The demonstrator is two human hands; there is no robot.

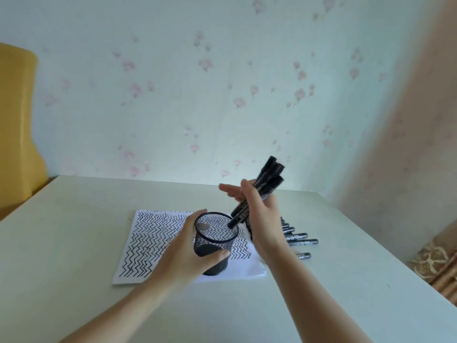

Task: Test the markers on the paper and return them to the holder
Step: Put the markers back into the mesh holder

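Note:
My left hand (184,253) grips a black mesh holder (214,240), which stands tilted on a white paper (148,243) covered in black zigzag lines. My right hand (259,216) is closed around a bundle of black markers (268,179). Their lower ends dip just inside the holder's rim, and their upper ends point up and to the right. Several more black markers (298,240) lie in a row on the table to the right of the paper, partly hidden behind my right wrist.
The pale table (74,231) stands against a flowered wall. A yellow chair back (17,125) rises at the far left. A beige curtain (408,144) hangs at the right, past the table's right edge.

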